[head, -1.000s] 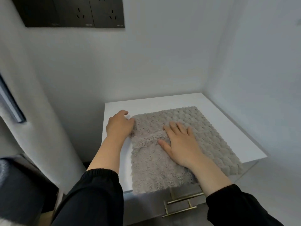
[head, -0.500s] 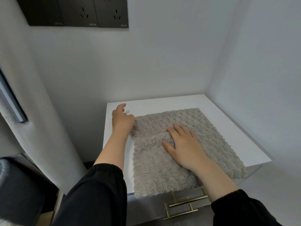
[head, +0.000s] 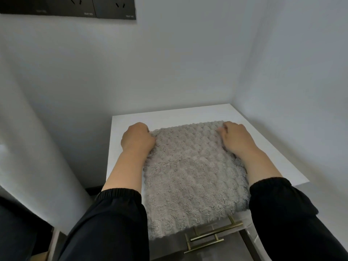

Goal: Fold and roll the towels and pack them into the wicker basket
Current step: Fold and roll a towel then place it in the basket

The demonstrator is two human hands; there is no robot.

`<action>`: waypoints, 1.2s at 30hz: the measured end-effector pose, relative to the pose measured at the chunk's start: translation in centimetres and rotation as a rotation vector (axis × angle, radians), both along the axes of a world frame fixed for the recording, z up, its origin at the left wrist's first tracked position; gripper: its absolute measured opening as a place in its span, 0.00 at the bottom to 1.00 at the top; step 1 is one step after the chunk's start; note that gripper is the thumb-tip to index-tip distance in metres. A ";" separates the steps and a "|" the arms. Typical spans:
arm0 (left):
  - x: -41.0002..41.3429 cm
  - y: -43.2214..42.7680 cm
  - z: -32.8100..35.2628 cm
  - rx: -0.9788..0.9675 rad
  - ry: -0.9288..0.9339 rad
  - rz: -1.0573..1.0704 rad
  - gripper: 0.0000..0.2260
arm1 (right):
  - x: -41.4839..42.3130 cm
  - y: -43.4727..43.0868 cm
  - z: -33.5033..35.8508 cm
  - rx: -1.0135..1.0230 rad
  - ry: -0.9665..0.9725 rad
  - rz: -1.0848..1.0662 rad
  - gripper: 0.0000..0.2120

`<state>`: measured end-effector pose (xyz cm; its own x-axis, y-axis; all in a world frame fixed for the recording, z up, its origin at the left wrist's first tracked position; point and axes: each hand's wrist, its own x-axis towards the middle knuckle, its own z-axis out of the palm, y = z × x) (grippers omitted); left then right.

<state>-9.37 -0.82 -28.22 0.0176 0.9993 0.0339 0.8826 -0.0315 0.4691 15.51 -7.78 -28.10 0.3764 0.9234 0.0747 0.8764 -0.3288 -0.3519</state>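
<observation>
I am looking into a plain corner where a pale back wall (head: 169,63) meets the right wall (head: 301,72). Both are smooth and white with a cool grey cast, softly and evenly lit. High on the back wall, at the upper left, a dark socket panel (head: 94,6) holds a row of outlets and is cut off by the top edge. A white cabinet top (head: 188,113) is pushed right into the corner. Under its front edge is a dark grey drawer front (head: 167,249) with two brass bar handles (head: 216,231), one just below the other. To the left a rounded white surface (head: 22,147) curves down. Beside its foot lies something dark (head: 17,232), too cut off to tell what it is.
</observation>
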 end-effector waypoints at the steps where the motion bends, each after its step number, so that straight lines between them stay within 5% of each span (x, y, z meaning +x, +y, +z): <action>1: 0.1 -0.1 0.0 0.018 -0.031 -0.004 0.04 | 0.2 0.1 -0.1 0.019 -0.020 -0.011 0.16; 7: 0.7 -0.7 0.5 0.234 -0.332 -0.099 0.14 | 0.7 0.4 -0.2 0.030 -0.183 -0.077 0.13; 9: 0.9 -0.6 0.4 0.235 -0.375 -0.129 0.16 | 0.8 0.6 -0.5 -0.032 -0.215 -0.025 0.18; 13: 0.9 -0.7 0.0 0.194 -0.321 -0.153 0.15 | 0.9 1.0 -1.0 -0.082 -0.039 0.077 0.29; 16: 0.4 -0.6 0.2 0.240 -0.188 -0.105 0.14 | 1.0 1.3 -0.9 -0.065 -0.122 0.053 0.29; 21: 0.1 -0.4 -0.3 0.321 -0.019 -0.038 0.13 | 0.9 1.1 -0.2 -0.031 -0.186 0.014 0.18; 25: 0.4 -0.9 0.2 0.327 -0.030 0.055 0.12 | 1.1 0.5 0.1 0.303 -0.030 -0.008 0.11; 29: 1.0 -0.8 0.7 0.258 -0.336 0.097 0.12 | 1.3 0.3 0.2 0.430 0.054 -0.090 0.17; 33: 1.5 -0.8 1.8 0.042 -1.026 0.075 0.13 | 1.8 0.4 0.0 0.554 -0.012 -0.157 0.11; 36: 1.9 -1.1 2.9 -0.062 -1.338 0.072 0.09 | 1.7 0.1 1.3 0.728 0.105 -0.195 0.10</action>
